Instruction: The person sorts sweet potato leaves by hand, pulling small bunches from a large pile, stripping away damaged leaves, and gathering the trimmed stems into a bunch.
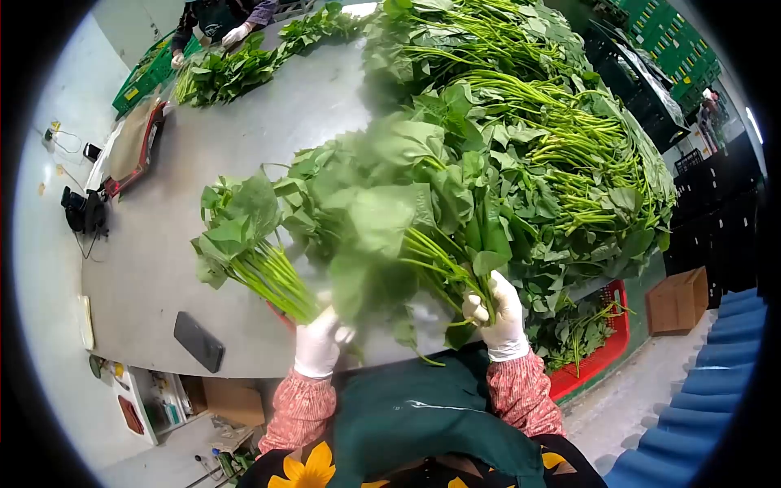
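My left hand (319,340), in a white glove, is closed around the lower stems of a bunch of leafy greens (264,264). The leaves of that bunch point up and to the left over the metal table. My gloved right hand (503,317) grips the stem ends of some loose leafy greens (435,252), its thumb and fingers pressed together. Between the two hands, large leaves (378,215) are smeared by motion. Just beyond my right hand rises a big heap of leafy greens (561,122), with many long stems lying across it.
On the metal table (138,285) lies a dark phone (198,342). A red-rimmed scale (137,150) stands at the left edge. Across the table, a gloved person (224,32) handles more greens. A red basket (598,350) of greens sits below right, near a cardboard box (678,301).
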Demonstrator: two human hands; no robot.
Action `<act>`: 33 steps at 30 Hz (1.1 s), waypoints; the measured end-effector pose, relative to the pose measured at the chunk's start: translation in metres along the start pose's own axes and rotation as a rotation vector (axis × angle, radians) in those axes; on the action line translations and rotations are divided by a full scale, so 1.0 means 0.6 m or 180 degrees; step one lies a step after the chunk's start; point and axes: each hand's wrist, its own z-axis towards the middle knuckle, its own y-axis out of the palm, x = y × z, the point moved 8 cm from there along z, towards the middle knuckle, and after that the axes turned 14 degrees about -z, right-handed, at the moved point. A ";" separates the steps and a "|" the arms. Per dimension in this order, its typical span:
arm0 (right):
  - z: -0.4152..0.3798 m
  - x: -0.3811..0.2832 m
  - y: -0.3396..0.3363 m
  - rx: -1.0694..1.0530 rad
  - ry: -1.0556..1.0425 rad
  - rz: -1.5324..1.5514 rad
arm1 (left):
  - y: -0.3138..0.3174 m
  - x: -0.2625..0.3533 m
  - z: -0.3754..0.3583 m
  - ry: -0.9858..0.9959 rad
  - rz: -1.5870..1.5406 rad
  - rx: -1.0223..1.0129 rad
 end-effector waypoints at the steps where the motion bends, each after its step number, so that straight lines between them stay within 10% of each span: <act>1: -0.002 0.000 0.005 -0.0017 0.0009 0.0024 | 0.003 0.003 -0.003 0.0043 0.0096 -0.0035; 8: 0.000 -0.034 0.020 0.0378 -0.0792 -0.1642 | -0.008 0.002 -0.003 0.0123 0.0108 -0.0077; 10: 0.002 -0.074 0.028 0.0437 -0.1726 -0.3396 | -0.002 0.002 -0.004 0.0127 0.0113 -0.0100; 20: -0.014 -0.076 -0.004 0.0924 -0.1543 -0.0685 | 0.000 -0.009 0.000 0.0025 0.0065 -0.0125; 33: -0.045 -0.050 -0.046 0.0702 -0.1079 -0.1090 | 0.047 -0.006 0.012 -0.0010 0.0074 -0.0312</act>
